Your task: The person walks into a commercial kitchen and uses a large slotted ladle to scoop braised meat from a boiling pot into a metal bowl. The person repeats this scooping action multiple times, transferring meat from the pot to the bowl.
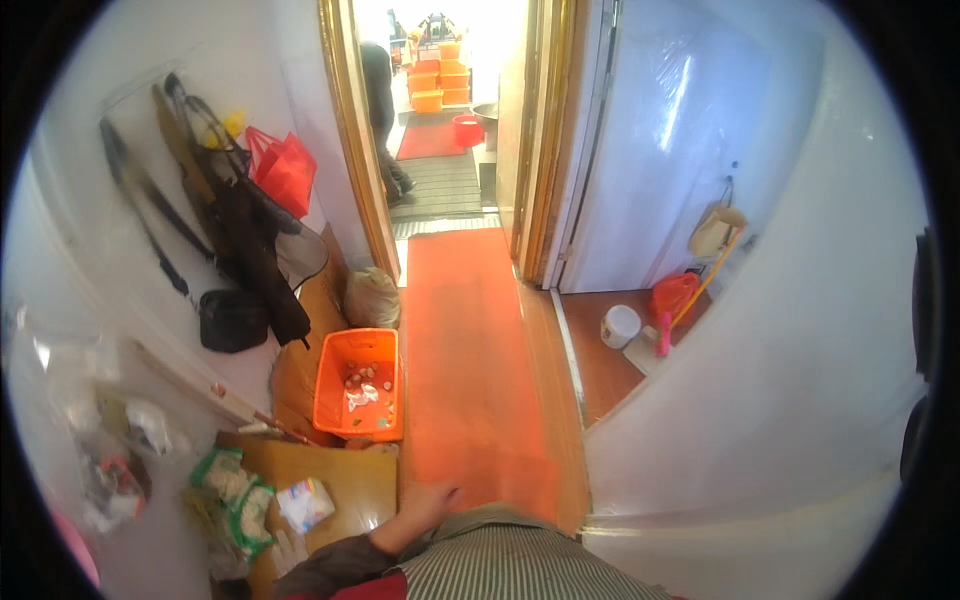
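My left hand [426, 508] hangs low in front of my striped apron [505, 560], above the edge of an orange floor mat [470, 380]. Its fingers are small and blurred, so their pose and anything in them do not show. Nearest to it is a wooden table [360, 475]. On that table lie a white packet [305, 505] with coloured print and a green-and-white bag [235, 490]. My right hand does not appear.
An orange crate [322, 390] with several small round things stands left of the mat, before a tied sack [372, 298]. Bags [240, 240] hang on the left wall. Ahead is an open doorway [440, 215]; a person's leg [385, 120] shows beyond. A white bucket [621, 327] stands right.
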Motion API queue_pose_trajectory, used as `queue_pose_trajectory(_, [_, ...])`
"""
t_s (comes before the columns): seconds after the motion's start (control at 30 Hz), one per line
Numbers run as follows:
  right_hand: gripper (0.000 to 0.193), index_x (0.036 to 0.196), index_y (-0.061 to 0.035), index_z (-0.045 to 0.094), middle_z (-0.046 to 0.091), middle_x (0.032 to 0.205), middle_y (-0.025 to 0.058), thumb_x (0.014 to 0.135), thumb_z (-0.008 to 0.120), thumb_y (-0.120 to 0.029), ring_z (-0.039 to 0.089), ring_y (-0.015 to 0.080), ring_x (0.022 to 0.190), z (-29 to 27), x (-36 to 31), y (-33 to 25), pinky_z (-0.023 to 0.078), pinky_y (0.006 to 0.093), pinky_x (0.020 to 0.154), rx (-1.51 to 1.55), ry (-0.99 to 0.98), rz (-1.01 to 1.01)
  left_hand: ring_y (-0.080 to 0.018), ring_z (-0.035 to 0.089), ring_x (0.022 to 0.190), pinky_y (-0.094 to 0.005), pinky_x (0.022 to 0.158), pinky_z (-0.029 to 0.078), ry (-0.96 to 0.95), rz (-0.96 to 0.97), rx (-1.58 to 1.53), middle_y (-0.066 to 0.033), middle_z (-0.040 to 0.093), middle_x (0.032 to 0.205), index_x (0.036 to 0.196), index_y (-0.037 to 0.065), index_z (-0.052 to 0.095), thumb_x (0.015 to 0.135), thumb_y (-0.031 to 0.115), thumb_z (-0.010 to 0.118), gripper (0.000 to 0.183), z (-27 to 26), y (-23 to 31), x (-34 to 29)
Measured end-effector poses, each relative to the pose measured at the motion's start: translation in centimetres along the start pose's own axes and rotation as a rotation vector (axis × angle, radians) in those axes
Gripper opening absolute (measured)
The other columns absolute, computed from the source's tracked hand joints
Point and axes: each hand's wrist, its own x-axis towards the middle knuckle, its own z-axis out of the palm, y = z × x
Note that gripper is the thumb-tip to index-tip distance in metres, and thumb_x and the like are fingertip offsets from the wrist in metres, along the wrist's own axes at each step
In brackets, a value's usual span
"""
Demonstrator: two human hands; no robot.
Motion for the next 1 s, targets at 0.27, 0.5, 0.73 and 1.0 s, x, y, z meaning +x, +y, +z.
queue_pose_trajectory(0.27, [0.031, 0.087, -0.0041, 0.07, 0.067, 0.09, 0.0232, 0.084, 0.053, -0.03, 0.064, 0.0416, 0.088, -14.4, 11.9, -14.9, 0.051, 0.0501, 0.074, 0.176, 0.011, 0.082, -0.0355, 0.064, 0.078, -0.044, 0.066, 0.05, -0.214, 0.181, 0.014, -0.0155, 0.066, 0.085, 0.099, 0.009, 0.064, 0.091, 0.034, 0.056, 0.027, -0.3, -0.4, 28.7])
queue_pose_trajectory(0.5, [0.035, 0.086, -0.0004, 0.069, 0.066, 0.091, 0.0254, 0.084, 0.051, -0.03, 0.063, 0.0421, 0.089, -35.1, 28.3, -29.8, 0.05, 0.0504, 0.076, -0.02, 0.047, -0.098, -0.0391, 0.064, 0.08, -0.0455, 0.068, 0.049, -0.221, -0.467, -0.246, -0.0241, 0.064, 0.084, 0.091, 0.002, 0.063, 0.089, 0.035, 0.053, 0.034, 2.3, -22.9, 32.6])
queue_pose_trajectory(0.73, [0.029, 0.091, -0.0041, 0.07, 0.07, 0.088, 0.0181, 0.087, 0.058, -0.03, 0.067, 0.0331, 0.085, -60.9, 45.8, -58.3, 0.053, 0.043, 0.075, 0.084, 0.458, -0.333, -0.0356, 0.062, 0.069, -0.0444, 0.065, 0.049, -0.28, -0.972, -0.145, -0.0175, 0.065, 0.075, 0.094, 0.001, 0.065, 0.091, 0.034, 0.05, 0.036, -1.2, -36.6, 31.4])
queue_pose_trajectory(1.0, [0.025, 0.089, -0.0038, 0.069, 0.07, 0.083, 0.0166, 0.087, 0.06, -0.027, 0.068, 0.0298, 0.073, -62.6, 55.7, -69.7, 0.054, 0.0421, 0.067, 0.159, 0.296, -0.284, -0.0378, 0.064, 0.08, -0.0459, 0.073, 0.05, -0.41, -0.845, -0.234, -0.019, 0.068, 0.085, 0.095, 0.001, 0.066, 0.091, 0.03, 0.047, 0.035, -7.7, -42.9, 54.8])
